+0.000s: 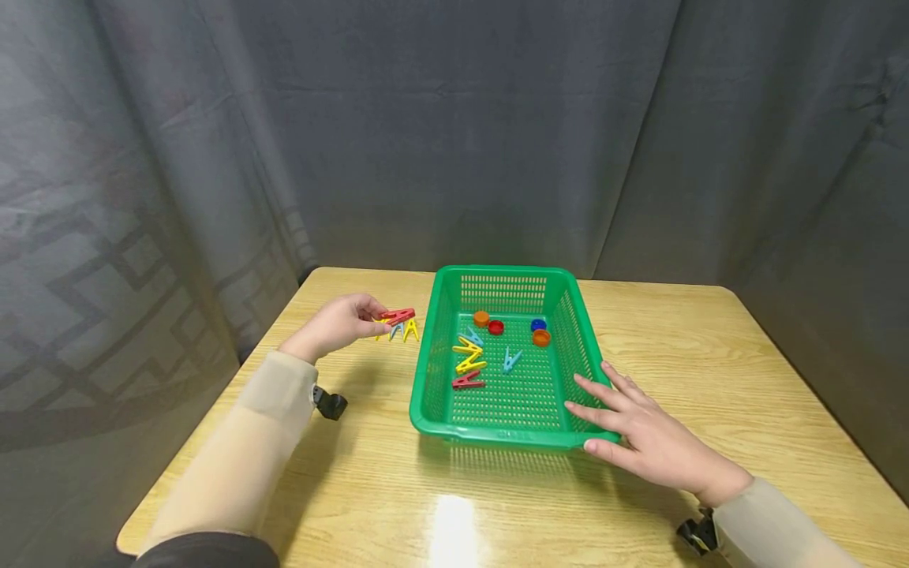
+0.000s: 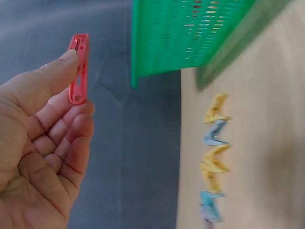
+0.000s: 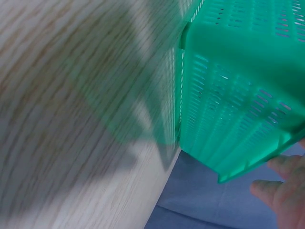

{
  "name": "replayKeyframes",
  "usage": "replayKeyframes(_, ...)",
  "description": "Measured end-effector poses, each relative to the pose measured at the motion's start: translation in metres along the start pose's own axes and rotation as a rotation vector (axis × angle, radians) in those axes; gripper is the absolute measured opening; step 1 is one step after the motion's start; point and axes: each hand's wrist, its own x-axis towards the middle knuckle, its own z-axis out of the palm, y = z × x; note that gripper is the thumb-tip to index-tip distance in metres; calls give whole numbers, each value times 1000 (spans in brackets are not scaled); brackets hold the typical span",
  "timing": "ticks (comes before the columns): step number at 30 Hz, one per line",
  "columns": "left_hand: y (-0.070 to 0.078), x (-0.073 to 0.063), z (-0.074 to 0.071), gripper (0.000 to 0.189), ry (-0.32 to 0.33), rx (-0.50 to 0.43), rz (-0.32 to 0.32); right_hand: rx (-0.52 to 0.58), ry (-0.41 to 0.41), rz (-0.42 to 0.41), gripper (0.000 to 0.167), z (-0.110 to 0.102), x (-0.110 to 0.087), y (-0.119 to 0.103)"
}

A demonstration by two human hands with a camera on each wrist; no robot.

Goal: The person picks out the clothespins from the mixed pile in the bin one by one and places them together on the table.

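My left hand (image 1: 341, 322) pinches a red clothespin (image 2: 83, 76) between thumb and fingers, raised above the table to the left of a green plastic basket (image 1: 420, 386). Behind and below that clothespin, a row of yellow clothespins (image 2: 216, 161) and blue clothespins (image 2: 217, 132) stands on the table. My right hand (image 1: 653, 438) lies over the basket's near right corner, fingers spread and straight against the rim. Inside the basket, along the left, are yellow clothespins (image 1: 470, 363), a red clothespin (image 1: 467, 381) and a blue one; another blue clothespin (image 1: 510, 360) lies mid-floor.
Toward the back of the basket lie orange caps (image 1: 481, 319), a red cap (image 1: 495, 327) and a blue cap (image 1: 538, 324). The wooden table (image 1: 710, 355) extends on both sides of the basket. A dark grey curtain (image 1: 454, 142) hangs behind it.
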Motion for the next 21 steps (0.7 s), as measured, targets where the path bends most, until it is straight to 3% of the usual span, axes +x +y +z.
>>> replayKeyframes(4,-15,-9,14,31,19,-79,-72,-2,10,-9,45,1,0,1)
replayKeyframes(9,-28,-14,36,33,75,-108,-170,-8,11,-16,46,1,0,2)
replayKeyframes(15,-31,-9,65,35,167,-36,-297,9,4,2,46,0,-1,2)
replayKeyframes(21,-26,-4,86,38,182,15,-375,2,9,-10,45,1,0,3)
